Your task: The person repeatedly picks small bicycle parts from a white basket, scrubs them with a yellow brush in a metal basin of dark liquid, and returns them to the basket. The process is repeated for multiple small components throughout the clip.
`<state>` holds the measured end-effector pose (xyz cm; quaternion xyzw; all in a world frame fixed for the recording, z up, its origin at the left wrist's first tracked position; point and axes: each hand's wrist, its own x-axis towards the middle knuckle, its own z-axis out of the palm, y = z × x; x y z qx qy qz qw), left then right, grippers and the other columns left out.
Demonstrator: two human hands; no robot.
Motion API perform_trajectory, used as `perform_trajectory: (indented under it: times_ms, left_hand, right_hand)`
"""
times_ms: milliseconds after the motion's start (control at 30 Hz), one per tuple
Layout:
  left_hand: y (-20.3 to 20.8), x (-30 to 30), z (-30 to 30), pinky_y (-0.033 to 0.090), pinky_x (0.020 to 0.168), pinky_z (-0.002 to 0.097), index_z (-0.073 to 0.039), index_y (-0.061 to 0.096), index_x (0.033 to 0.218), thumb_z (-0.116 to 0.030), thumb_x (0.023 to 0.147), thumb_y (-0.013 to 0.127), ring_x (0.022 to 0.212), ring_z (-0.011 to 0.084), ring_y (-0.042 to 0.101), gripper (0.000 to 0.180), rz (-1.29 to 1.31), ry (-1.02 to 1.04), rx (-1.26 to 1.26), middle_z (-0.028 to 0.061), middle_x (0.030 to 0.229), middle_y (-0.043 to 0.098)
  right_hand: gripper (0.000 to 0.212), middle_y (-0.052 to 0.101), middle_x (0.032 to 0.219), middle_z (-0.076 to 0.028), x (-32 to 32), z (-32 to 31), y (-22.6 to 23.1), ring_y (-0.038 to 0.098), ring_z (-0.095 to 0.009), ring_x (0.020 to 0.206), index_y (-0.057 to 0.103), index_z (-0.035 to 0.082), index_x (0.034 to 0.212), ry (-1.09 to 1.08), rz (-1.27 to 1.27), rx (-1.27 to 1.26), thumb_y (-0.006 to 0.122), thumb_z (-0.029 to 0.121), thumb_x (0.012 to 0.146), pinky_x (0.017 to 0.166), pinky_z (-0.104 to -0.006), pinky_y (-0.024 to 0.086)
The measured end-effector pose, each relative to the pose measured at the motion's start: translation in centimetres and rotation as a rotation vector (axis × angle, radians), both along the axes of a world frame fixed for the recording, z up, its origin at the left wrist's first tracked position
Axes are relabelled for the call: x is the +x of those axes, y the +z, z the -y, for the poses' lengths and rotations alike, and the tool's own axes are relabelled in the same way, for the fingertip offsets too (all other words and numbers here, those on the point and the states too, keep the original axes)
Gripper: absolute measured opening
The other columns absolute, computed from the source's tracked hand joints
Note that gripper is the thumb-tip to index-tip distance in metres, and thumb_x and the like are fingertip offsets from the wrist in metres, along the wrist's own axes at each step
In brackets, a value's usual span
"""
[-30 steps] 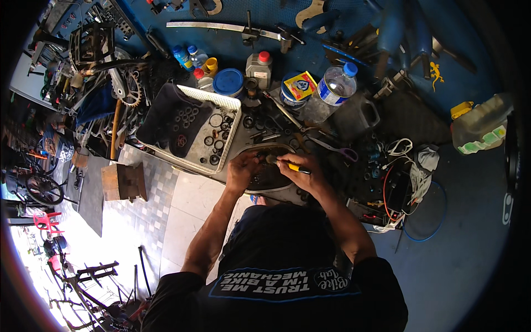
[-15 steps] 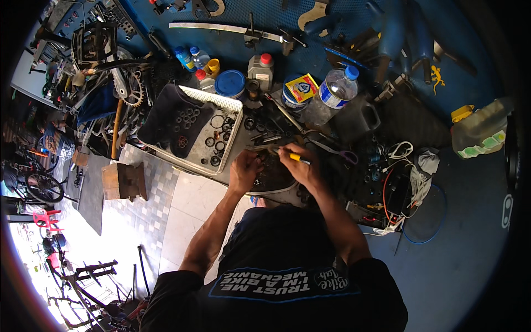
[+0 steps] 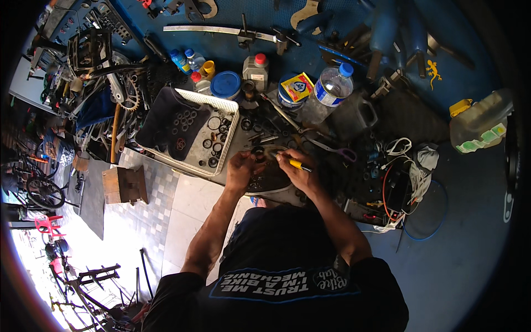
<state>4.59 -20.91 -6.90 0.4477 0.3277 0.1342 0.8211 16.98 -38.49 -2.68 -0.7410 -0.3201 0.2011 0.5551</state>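
Note:
My left hand (image 3: 241, 170) has its fingers closed round a small dark ring-shaped part (image 3: 258, 151) over a dark shallow basin (image 3: 272, 191). Just to its right, my right hand (image 3: 298, 176) grips a tool with a yellow-and-black handle (image 3: 300, 165). The tool's working end points toward the dark part, but its kind is unclear. Left of the hands, a cream plastic tray (image 3: 225, 148) holds a dark cloth (image 3: 168, 124), with several metal rings on the cloth and beside it.
Behind the hands lie scissors (image 3: 338, 149) with purple handles and loose metal parts. A blue-lidded tub (image 3: 226, 84), a red-capped grey bottle (image 3: 255, 71) and a large clear bottle (image 3: 333, 88) stand along the back. Tangled white cable (image 3: 416, 180) lies at the right.
My left hand has turned slightly, and the dark ring part now shows above its fingers. My right hand has shifted a little left and down, still gripping the tool. The view has shifted slightly.

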Motion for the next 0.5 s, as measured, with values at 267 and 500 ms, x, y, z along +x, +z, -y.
perform_trajectory:
  times_ms: [267,500]
  left_hand:
    - [0.2,-1.1,-0.9,0.067,0.075,0.0340,0.007,0.062,0.121,-0.011,0.112,0.061,0.090,0.0259,0.080,0.021,-0.080,-0.074,0.007,0.0194,0.111,0.077]
    - [0.0,-0.7,-0.1,0.067,0.072,0.0338,0.005,0.062,0.113,-0.012,0.110,0.065,0.086,0.0222,0.080,0.018,-0.080,-0.047,0.304,0.0165,0.103,0.079]
  right_hand:
    - [0.024,0.079,0.092,-0.014,1.3,1.2,0.9,0.078,-0.023,0.083,0.078,0.001,0.111,0.073,0.169,-0.031,0.081,0.021,0.099,0.075,-0.0329,0.059]
    - [0.025,0.077,0.096,-0.011,1.8,3.9,-2.0,0.075,-0.030,0.087,0.080,0.009,0.114,0.187,0.483,-0.130,0.086,0.022,0.093,0.076,-0.0398,0.060]
